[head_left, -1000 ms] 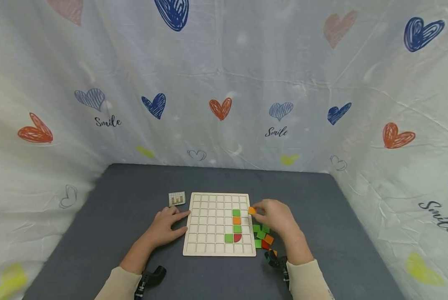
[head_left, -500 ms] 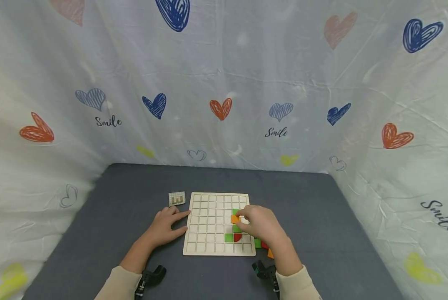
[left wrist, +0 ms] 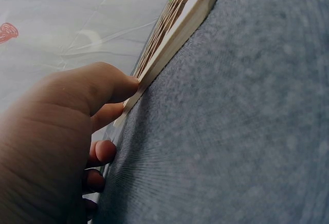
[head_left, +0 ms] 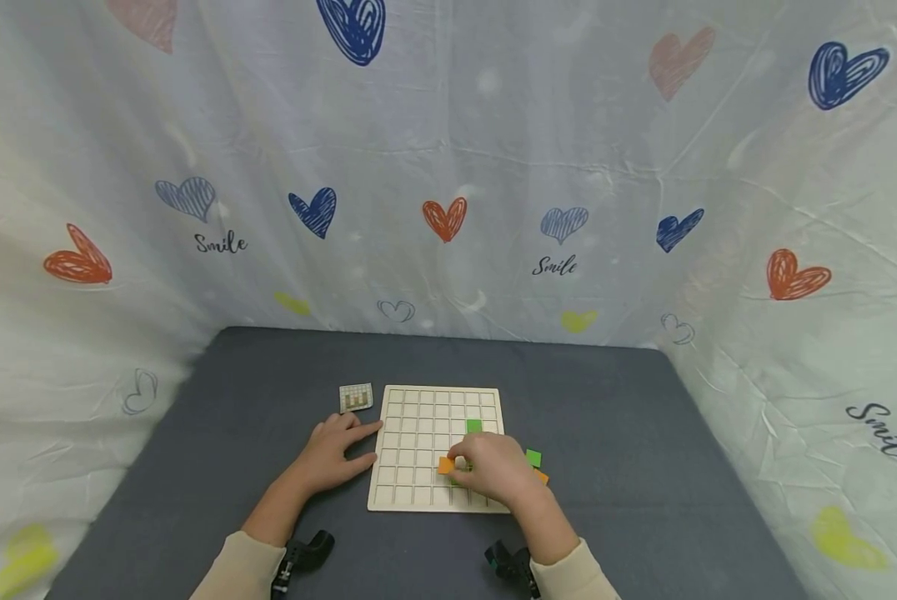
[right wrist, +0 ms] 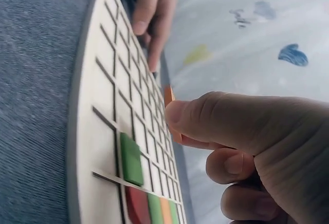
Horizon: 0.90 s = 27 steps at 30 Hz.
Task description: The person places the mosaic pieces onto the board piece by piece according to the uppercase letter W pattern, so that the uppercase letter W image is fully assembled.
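Observation:
A pale wooden grid board lies on the dark table. My left hand touches its left edge with thumb and index finger extended. In the left wrist view the thumb rests against the board's side. My right hand pinches a square orange tile between thumb and fingers. The right wrist view has this orange tile raised off the board. One green tile sits in a cell; the right hand covers most other placed tiles from the head view. Another green tile lies beside a red tile.
A small grid-patterned card lies at the board's upper left. Right of the board are a loose green tile and a loose orange tile, partly behind the right hand. A curtain with hearts stands behind the table.
My right hand has carried the orange tile left and toward me, from the board's right edge to above its lower middle. The left hand has stayed at the board's edge.

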Motion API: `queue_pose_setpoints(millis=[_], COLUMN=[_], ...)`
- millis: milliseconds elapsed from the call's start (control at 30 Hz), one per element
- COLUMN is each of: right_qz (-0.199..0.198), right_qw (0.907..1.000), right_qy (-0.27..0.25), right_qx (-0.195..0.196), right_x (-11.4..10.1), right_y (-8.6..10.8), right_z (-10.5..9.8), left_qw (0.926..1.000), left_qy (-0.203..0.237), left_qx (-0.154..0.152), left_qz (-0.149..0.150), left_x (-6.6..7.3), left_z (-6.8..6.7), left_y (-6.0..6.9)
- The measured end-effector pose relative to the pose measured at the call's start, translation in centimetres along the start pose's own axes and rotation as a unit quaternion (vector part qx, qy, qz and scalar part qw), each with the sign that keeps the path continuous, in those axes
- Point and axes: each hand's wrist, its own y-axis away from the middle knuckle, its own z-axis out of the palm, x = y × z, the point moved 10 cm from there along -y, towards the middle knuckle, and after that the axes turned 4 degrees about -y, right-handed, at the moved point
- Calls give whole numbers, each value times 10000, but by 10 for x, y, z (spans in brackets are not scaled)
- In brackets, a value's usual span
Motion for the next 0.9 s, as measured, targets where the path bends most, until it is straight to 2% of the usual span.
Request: queue_pose_setpoints(millis=[200,367,667,900], right_qz=[-93,57,615,581], right_qw=[9997,9995,9980,9982], right_qy=[187,230,-41,12], right_qx=[-111,-189,-133,-129], right_x=[-3,-2,1,-2], right_y=[-2,-4,-3,0], right_z=[15,24,25,28], left_qw=[10000,10000,10000,10000], left_qy=[-31,-14,-34,-5], left_qx=[-18,-42,-51,-6], left_qz=[-13,-21,-25,6], left_x=[0,1,2,3], left_z=[0,-1,0,-2], left_y=[0,0,-1,-1])
